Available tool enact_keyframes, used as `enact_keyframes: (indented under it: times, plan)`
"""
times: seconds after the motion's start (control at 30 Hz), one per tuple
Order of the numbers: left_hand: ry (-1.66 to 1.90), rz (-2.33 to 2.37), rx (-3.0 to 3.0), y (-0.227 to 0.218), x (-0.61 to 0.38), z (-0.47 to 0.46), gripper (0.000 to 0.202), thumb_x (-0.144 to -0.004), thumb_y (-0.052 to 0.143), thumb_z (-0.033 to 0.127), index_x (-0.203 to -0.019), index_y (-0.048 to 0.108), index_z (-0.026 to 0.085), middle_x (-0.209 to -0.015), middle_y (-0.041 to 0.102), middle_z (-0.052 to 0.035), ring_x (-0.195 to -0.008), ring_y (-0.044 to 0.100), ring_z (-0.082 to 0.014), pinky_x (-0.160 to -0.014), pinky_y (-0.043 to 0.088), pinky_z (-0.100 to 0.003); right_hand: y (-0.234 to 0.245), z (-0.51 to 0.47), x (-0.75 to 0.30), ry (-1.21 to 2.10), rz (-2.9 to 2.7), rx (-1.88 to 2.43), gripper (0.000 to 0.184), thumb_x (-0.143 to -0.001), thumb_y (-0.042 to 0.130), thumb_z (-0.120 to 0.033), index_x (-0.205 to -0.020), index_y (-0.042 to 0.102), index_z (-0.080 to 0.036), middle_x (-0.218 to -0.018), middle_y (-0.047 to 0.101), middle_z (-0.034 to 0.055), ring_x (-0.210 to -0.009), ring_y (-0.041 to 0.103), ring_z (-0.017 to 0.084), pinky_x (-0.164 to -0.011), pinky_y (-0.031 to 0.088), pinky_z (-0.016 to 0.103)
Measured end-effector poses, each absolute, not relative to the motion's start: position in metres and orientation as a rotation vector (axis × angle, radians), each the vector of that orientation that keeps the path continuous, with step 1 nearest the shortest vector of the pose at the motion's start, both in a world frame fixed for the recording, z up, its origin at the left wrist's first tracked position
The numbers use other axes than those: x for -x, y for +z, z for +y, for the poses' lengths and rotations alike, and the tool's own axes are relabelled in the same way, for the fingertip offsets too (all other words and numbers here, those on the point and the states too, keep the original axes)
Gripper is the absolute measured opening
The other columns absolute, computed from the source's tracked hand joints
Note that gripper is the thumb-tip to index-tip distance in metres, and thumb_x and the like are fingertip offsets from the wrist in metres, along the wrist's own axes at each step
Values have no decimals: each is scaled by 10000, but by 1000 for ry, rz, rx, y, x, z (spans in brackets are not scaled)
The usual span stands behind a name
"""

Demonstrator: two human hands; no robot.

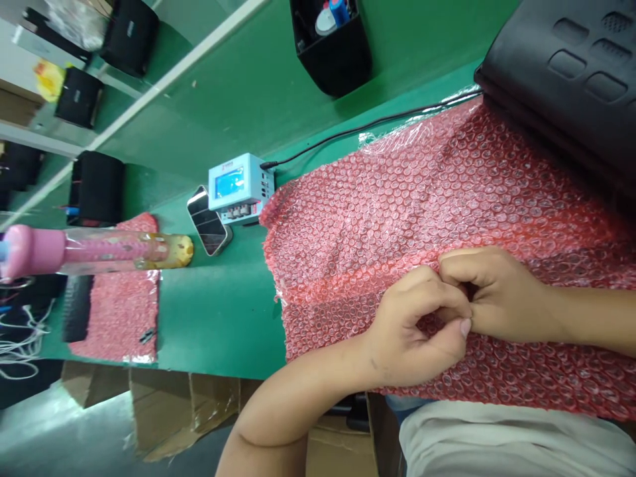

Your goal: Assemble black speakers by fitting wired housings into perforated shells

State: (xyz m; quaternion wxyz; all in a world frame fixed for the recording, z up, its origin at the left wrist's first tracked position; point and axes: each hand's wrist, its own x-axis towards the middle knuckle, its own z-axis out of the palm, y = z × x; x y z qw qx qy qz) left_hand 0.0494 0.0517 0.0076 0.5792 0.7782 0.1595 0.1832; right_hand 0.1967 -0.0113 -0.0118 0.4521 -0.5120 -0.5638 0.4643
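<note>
Desk [213, 318] shared by pale-blue device [231, 187], pink-capped bottle [112, 251] | red bubble wrap [372, 212], puckered, partly covered by left grip [420, 328] and right grip [504, 291], touching; closure cannot be told

Red bubble wrap [358, 225] with a repeating pattern of circles, plain green tabletop [218, 318], pale blue electronic device [252, 185] with bright blue screen [229, 183], black cable [368, 124], clear bottle [112, 252] with pink cap [37, 252], black bin [335, 63], brown cardboard [159, 411], off-white garment [497, 438]
</note>
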Motion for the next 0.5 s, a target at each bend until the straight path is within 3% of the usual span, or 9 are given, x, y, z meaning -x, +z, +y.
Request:
enact_keyframes:
  times: [0.23,0.37,0.5]
  plan:
    - [439,297,-1868,4,-50,54,30,-734,561,176,-724,534,185,-697,527,-5,-654,514,-113,-599,426,-232,-24,-18,-188,1192,-1319,1217,239,-629,556,-103,-531,346,-164,-545,384,-55,-519,345,56,-472,261,175]
    - [402,188,-2078,18,-55,69,80,-735,560,257,-714,538,183,-699,623,-25,-692,572,-143,-706,433,-302,-22,-13,-186,1206,-1226,1305,225,-663,505,-112,-581,308,-182,-560,384,-44,-540,345,77,-488,275,194]
    - [236,342,-2466,42,-85,123,146,-763,558,304,-669,554,192,-715,645,-8,-731,579,-144,-757,432,-300,-16,-9,-184,1237,-1251,1429,153,-710,489,-140,-632,363,-176,-623,446,-20,-599,396,101,-556,303,220]
